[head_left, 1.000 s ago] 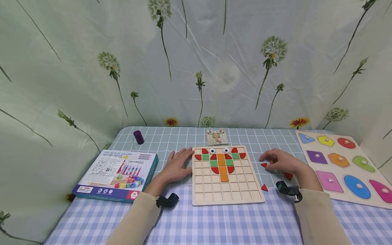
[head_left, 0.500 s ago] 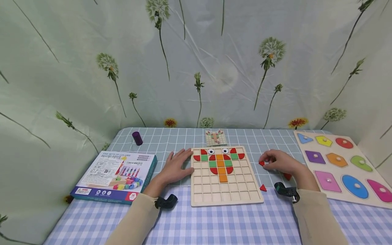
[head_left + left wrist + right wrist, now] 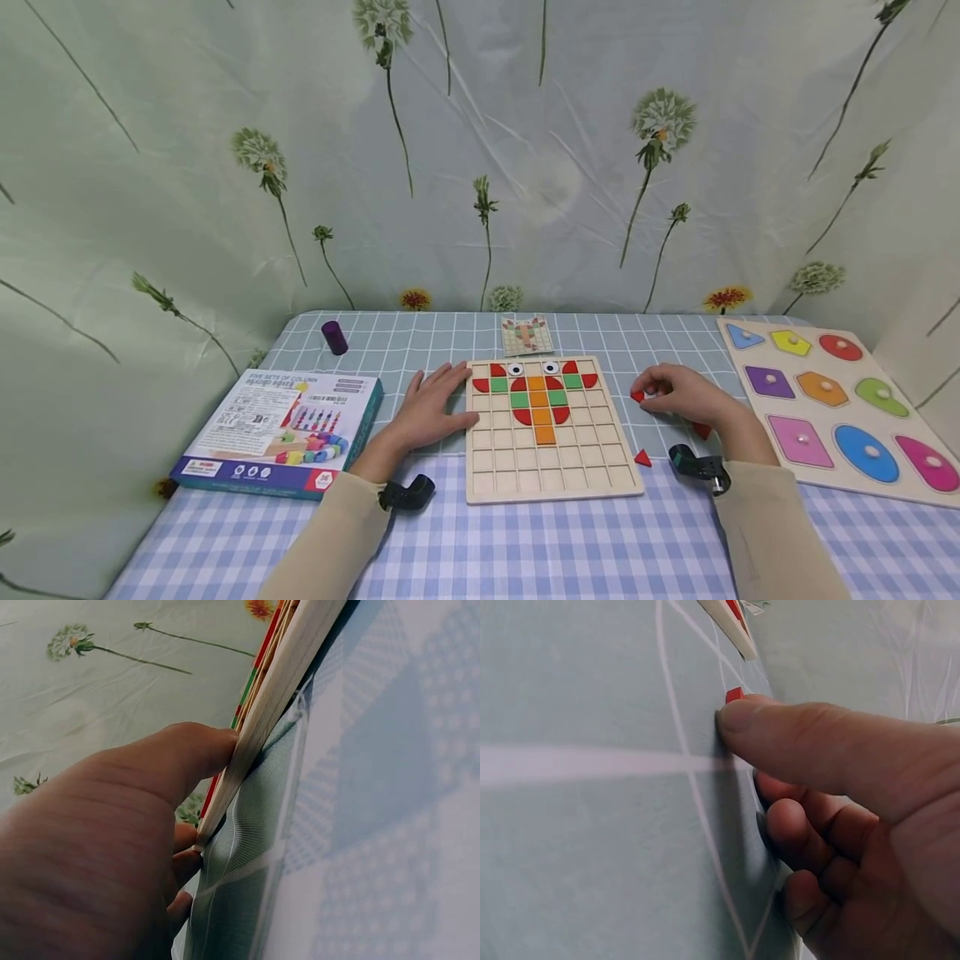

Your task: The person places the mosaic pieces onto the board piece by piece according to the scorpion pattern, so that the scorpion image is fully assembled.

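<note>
A wooden grid board [image 3: 556,481] lies in the middle of the table, with red, green, orange and eye-printed tiles forming a figure on its upper part. My left hand [image 3: 429,412] rests at the board's left edge with its fingers extended; in the left wrist view the thumb [image 3: 202,746] touches the board's side. To the right of the board, my right hand [image 3: 686,393] pinches a small red triangle tile [image 3: 637,396] low over the table. Only the tile's end shows past the thumb in the right wrist view. Another red triangle [image 3: 642,457] lies by the board's right edge.
Behind the board lies a picture card [image 3: 527,336]. A red piece [image 3: 702,430] is partly hidden beneath my right wrist. A knobbed shape puzzle [image 3: 817,387] stands at the right, a flat box [image 3: 277,425] at the left, and a purple cylinder [image 3: 334,337] at the back left.
My right fingertips have drawn together on the red triangle tile, which lay under them earlier. My left hand stays at the board's edge. The whole head view has shifted slightly.
</note>
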A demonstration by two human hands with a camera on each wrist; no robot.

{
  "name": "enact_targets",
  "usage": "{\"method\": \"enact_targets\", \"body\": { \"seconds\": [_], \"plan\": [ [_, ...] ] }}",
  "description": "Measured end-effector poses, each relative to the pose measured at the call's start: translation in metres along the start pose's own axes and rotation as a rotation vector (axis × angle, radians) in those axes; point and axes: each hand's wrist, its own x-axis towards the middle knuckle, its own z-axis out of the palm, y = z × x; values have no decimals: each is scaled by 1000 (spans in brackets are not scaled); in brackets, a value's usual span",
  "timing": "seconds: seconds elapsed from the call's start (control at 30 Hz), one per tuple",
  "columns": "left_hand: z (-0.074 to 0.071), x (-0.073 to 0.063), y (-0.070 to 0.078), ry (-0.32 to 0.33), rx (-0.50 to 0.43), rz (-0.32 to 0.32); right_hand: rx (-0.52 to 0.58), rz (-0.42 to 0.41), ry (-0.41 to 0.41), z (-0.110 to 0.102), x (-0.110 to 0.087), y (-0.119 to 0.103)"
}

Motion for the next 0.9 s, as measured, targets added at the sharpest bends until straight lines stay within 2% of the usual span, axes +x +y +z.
{"method": "enact_targets", "body": {
  "seconds": [0.6,0.9],
  "plan": [
    [0,1,-1,-5,17,6,-16,24,38,5,6,1],
    [0,2,-2,-9,30,17,-16,7,54,3,5,-1]
  ]
}}
